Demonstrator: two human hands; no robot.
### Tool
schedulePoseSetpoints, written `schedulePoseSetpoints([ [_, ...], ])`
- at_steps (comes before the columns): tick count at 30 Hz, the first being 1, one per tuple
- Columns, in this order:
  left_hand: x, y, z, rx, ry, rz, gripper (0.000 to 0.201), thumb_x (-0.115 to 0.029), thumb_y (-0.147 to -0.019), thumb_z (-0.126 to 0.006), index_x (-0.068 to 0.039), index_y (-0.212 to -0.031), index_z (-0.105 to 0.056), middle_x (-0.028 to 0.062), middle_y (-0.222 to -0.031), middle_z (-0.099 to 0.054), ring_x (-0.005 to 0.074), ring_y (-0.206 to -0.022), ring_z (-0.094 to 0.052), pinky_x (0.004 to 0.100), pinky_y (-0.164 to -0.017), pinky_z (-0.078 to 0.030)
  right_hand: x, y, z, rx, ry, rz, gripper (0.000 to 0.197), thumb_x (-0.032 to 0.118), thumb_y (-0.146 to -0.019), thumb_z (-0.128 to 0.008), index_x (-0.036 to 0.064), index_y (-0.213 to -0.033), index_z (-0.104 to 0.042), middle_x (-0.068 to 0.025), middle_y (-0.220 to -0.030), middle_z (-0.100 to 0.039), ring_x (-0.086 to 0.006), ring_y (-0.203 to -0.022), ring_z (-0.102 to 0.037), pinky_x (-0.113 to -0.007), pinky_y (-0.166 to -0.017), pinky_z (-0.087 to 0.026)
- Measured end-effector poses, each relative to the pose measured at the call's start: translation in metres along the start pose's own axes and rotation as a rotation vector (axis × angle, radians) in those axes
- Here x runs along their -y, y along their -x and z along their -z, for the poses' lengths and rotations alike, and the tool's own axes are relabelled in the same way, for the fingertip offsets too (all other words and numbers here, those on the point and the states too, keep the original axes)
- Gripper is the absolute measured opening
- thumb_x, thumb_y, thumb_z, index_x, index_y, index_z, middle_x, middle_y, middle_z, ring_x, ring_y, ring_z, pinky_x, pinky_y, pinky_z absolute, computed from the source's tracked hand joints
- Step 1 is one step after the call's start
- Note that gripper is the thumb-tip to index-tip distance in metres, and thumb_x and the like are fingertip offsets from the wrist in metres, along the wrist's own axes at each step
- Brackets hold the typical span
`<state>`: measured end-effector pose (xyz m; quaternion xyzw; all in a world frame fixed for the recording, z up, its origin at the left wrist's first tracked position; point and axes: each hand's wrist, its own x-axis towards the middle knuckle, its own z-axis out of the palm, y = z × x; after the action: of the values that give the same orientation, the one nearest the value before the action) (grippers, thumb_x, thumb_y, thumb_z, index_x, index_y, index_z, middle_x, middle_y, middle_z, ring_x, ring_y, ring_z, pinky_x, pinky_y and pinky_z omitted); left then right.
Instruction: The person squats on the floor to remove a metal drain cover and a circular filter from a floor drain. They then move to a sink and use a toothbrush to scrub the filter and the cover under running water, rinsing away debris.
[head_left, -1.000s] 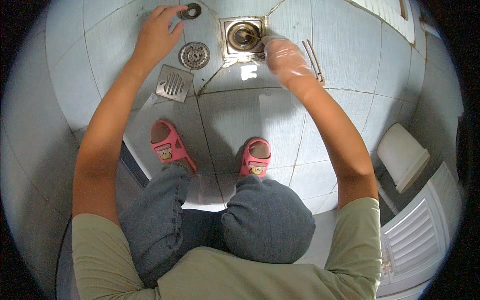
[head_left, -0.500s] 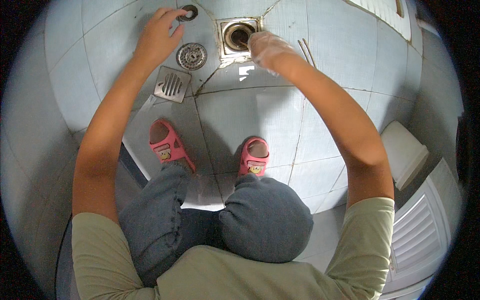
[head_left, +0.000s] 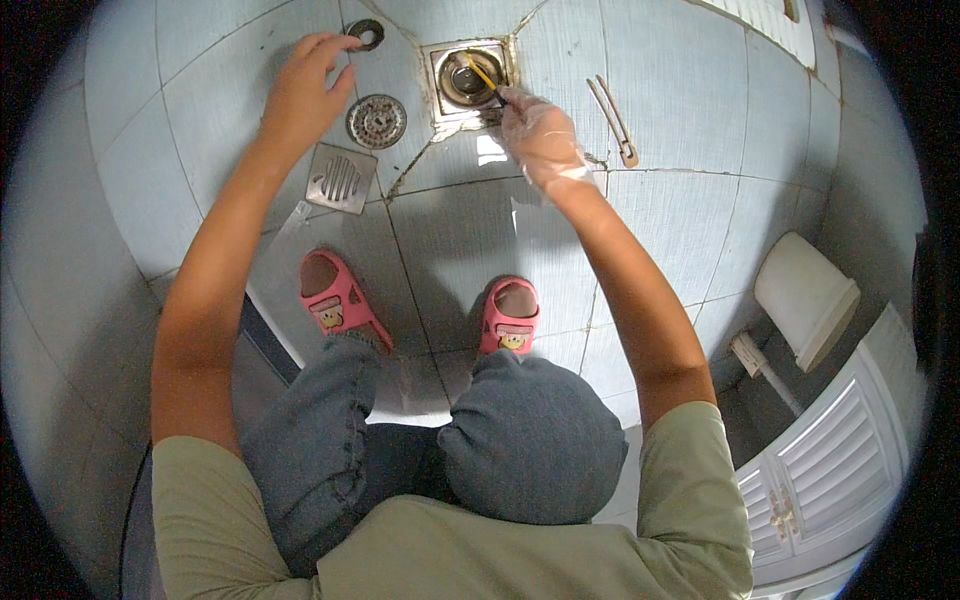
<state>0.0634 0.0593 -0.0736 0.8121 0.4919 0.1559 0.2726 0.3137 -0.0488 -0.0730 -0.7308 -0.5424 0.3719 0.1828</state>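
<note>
Head view: blue-grey tiled floor (head_left: 680, 110) fills most of the scene, with a white louvred cabinet (head_left: 835, 455) at the lower right and a white bin (head_left: 805, 300) above it. Two pink slippers (head_left: 338, 300) are on the person's feet. The right hand (head_left: 542, 135), in a clear plastic glove, has its fingers closed around the slim brush's handle; the bare left hand (head_left: 303, 95) is loosely spread, thumb apart, fingertips at the dark ring's edge. Ahead lies a square floor drain (head_left: 438, 80), uncovered. To its left, a slotted metal grate (head_left: 342, 178) lies near a round strainer (head_left: 376, 122). Long tweezers (head_left: 612, 122) rest right of the gloved hand. Smaller are the dark ring (head_left: 377, 30), upper left of the drain, and the slim brush (head_left: 485, 75), yellow and dark, its pale tip over the drain opening.
</note>
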Motion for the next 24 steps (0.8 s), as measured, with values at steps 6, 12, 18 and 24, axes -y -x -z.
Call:
schedulePoseSetpoints([
  [6, -0.006, -0.002, 0.000, -0.005, 0.013, -0.032, 0.032, -0.009, -0.078, -0.060, -0.014, -0.110, -0.058, 0.0104, -0.110, -0.055, 0.0206, -0.080, -0.056, 0.0330, -0.081, -0.045, 0.013, 0.002, -0.006, 0.163, 0.180, -0.056, 0.030, 0.010, -0.083, -0.050, 0.0072, -0.111, -0.060, -0.0183, -0.106, -0.060, -0.0348, -0.099, -0.056, -0.037, -0.087, -0.046],
  [12, -0.008, -0.001, -0.004, -0.005, -0.024, -0.054, 0.032, -0.008, -0.078, -0.060, -0.013, -0.109, -0.058, 0.0100, -0.111, -0.054, 0.0207, -0.080, -0.057, 0.0329, -0.081, -0.046, -0.006, 0.001, 0.000, 0.156, 0.257, 0.159, 0.033, 0.004, -0.079, -0.053, 0.0075, -0.111, -0.060, -0.0188, -0.106, -0.059, -0.0336, -0.098, -0.057, -0.037, -0.087, -0.045],
  [18, -0.011, 0.000, -0.009, 0.008, -0.019, -0.078, 0.031, -0.007, -0.078, -0.060, -0.011, -0.108, -0.058, 0.0096, -0.109, -0.054, 0.0218, -0.082, -0.057, 0.0322, -0.080, -0.046, -0.005, -0.009, 0.002, 0.210, 0.406, 0.142, 0.030, 0.009, -0.080, -0.058, 0.0102, -0.109, -0.061, -0.0166, -0.106, -0.060, -0.0326, -0.095, -0.059, -0.037, -0.084, -0.047],
  [24, -0.019, 0.004, -0.007, 0.051, 0.099, -0.049, 0.026, -0.011, -0.079, -0.058, -0.010, -0.106, -0.058, 0.0119, -0.108, -0.055, 0.0305, -0.100, -0.054, 0.0373, -0.085, -0.044, -0.020, -0.021, 0.005, 0.031, 0.520, 0.143, 0.019, 0.009, -0.080, -0.051, 0.0083, -0.093, -0.065, -0.0163, -0.090, -0.065, -0.0320, -0.083, -0.063, -0.041, -0.073, -0.051],
])
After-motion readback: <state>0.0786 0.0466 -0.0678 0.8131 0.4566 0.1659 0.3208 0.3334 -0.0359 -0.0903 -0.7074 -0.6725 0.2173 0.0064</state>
